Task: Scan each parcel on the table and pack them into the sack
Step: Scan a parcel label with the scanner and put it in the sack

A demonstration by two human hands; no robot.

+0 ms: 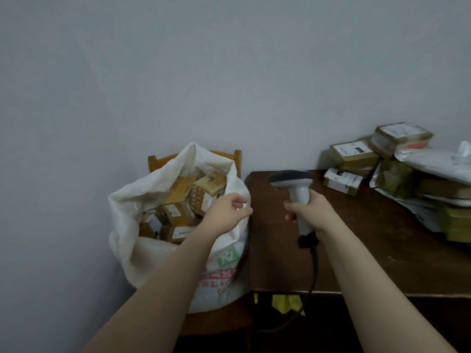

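A white woven sack (pixel 132 207) stands open on a wooden chair, left of the table, with several cardboard parcels inside (pixel 188 200). My left hand (pixel 226 210) hovers over the sack's right rim, fingers loosely curled, holding nothing. My right hand (pixel 312 212) grips the handle of a grey barcode scanner (pixel 295 184) above the table's left part; its head points away and its black cable hangs off the front edge. A pile of parcels (pixel 354 154) lies at the table's far right, with a small box (pixel 342 180) nearest the scanner.
The dark brown table (pixel 356 250) runs from the centre to the right edge. White plastic mailers (pixel 438 164) and green flat packs (pixel 458 222) crowd its right side. The chair's back (pixel 163 159) shows behind the sack. A plain grey wall stands behind everything.
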